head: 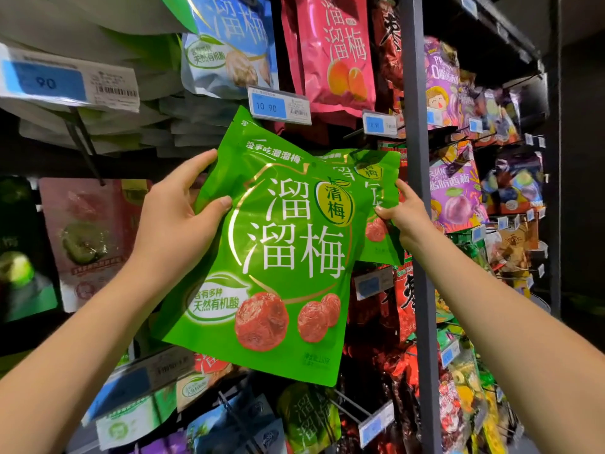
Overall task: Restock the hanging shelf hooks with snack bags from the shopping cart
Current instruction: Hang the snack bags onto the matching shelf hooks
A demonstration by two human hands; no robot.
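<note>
A large green snack bag with white lettering and dried plums pictured fills the middle of the head view, tilted in front of the hanging shelf. My left hand grips its left edge, thumb on the front. Behind it a second green bag of the same kind sticks out to the right. My right hand pinches that bag's right edge. The hook behind the bags is hidden. The shopping cart is out of view.
Blue bags and pink bags hang above, with price tags on the hook ends. A dark upright post stands just right of the bags. Purple bags hang beyond it. More hooks and bags fill the rows below.
</note>
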